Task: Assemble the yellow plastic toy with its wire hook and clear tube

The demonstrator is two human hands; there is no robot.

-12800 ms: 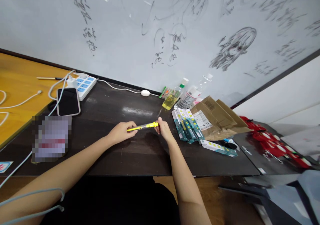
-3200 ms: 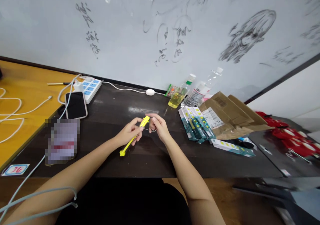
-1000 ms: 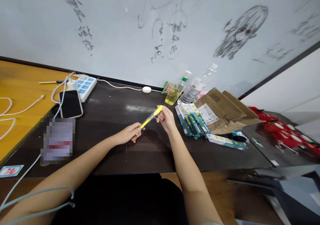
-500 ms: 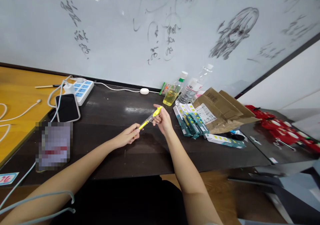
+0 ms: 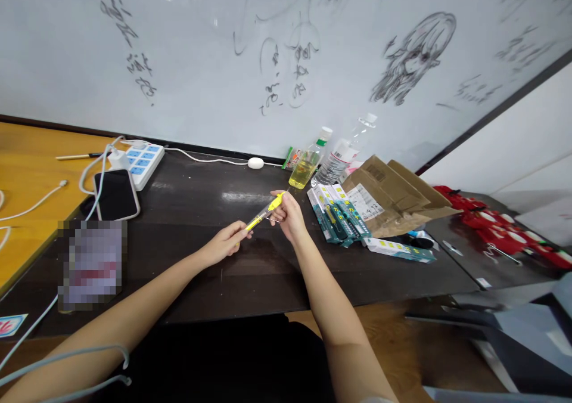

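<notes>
A red "6" on the blue-bordered white sticker (image 5: 18, 323), lower left

I can't see all of the slim yellow tool (image 5: 258, 220) — bare left hand (image 5: 223, 245) covers its lower part. Blue-bordered white label (image 5: 11, 325) — cut by left edge.

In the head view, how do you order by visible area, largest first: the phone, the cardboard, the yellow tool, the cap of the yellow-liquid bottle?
1. Cardboard
2. Phone
3. Yellow tool, partly covered
4. Bottle cap
</notes>
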